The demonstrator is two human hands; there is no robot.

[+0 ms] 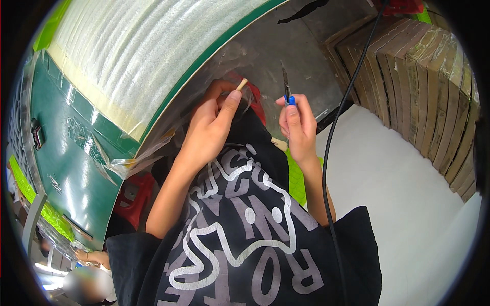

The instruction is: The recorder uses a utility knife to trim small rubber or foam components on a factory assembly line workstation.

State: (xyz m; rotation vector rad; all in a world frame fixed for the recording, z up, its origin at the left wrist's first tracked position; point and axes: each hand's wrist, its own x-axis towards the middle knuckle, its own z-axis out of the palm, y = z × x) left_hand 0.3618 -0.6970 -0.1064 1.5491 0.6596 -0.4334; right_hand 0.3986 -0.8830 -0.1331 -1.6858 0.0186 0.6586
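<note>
My left hand (210,121) is closed, its thumb and forefinger pinching a short, pale beige stick-like piece (242,83) near the edge of the green table. To the right, my right hand (299,125) wraps round a slim pointed tool (286,81) with a blue grip and a dark metal blade. Its tip points up and away from me. The tool and the pale piece are apart. Whether the tool is a knife or tweezers I cannot make out.
A ribbed whitish foam sheet (117,51) covers part of the green table (71,148). Brown flat boards (408,76) stand in a row at the right. A black cable (326,168) hangs before my right arm. A red stool (135,201) and another person's arm (94,257) are at left.
</note>
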